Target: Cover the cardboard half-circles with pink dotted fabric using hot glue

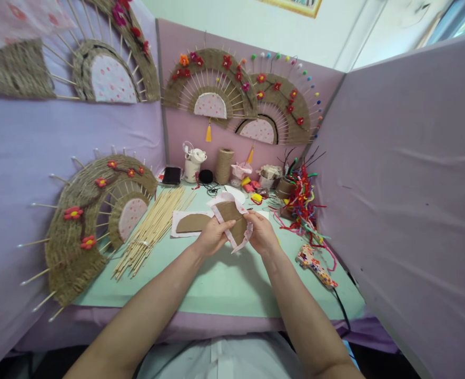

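Observation:
Both hands hold a half-round piece of brown cardboard [238, 229] above the middle of the table, its edges partly wrapped in pink-patterned fabric [219, 215]. My left hand [213, 235] grips the straight, fabric-covered side, thumb on top. Opposite it, my right hand [262, 230] pinches the fabric at the curved edge. Some fabric stands up loosely along the far rim. Just behind my left hand, a second cardboard half-circle [193, 223] lies on a flat piece of pale fabric [174, 229]. A white piece [235, 193] lies behind the held cardboard.
Left of my hands lies a bundle of wooden sticks [149, 231]. A flower-patterned glue gun [316, 266] with a cord rests at the right, near tangled pipe cleaners [304, 197]. A twine spool [224, 166] and several cups line the back. Decorated fans [210, 79] hang on the partitions.

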The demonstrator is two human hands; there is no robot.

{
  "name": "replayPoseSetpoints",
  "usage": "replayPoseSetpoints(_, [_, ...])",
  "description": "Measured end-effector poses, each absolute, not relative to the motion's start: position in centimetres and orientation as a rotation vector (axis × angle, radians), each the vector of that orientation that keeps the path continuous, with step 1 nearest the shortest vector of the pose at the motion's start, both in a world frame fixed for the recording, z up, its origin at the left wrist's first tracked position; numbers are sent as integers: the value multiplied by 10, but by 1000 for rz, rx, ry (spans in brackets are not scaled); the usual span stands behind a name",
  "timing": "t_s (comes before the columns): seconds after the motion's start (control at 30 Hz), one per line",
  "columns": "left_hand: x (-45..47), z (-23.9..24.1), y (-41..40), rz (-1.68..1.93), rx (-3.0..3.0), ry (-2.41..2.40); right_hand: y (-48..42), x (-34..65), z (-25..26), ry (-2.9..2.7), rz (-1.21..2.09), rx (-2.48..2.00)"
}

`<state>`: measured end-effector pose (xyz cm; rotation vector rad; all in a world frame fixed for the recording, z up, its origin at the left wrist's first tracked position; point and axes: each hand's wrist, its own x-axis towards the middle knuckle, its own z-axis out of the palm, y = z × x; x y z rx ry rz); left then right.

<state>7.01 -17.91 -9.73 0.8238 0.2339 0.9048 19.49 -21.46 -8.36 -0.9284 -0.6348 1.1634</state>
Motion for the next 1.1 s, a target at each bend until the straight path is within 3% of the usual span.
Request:
replayPoseSetpoints(0.43, [69, -102, -176, 865, 860, 207, -216, 202, -83, -762, 1198, -940])
replayPoseSetpoints(0.67, [68, -104, -175, 858, 851, 257, -209, 201, -95, -1018, 482, -1248])
replayPoseSetpoints(0.73, [68, -103, -174, 867, 843, 256, -209, 202, -97, -1057, 482, -1243])
replayPoseSetpoints(0.9, [68, -98, -174, 906, 812, 239, -212, 215, -100, -1082, 838, -1087])
replayPoseSetpoints(1.1, [69, -101, -173, 936, 817, 233, -218, 208, -103, -1170, 497, -1305])
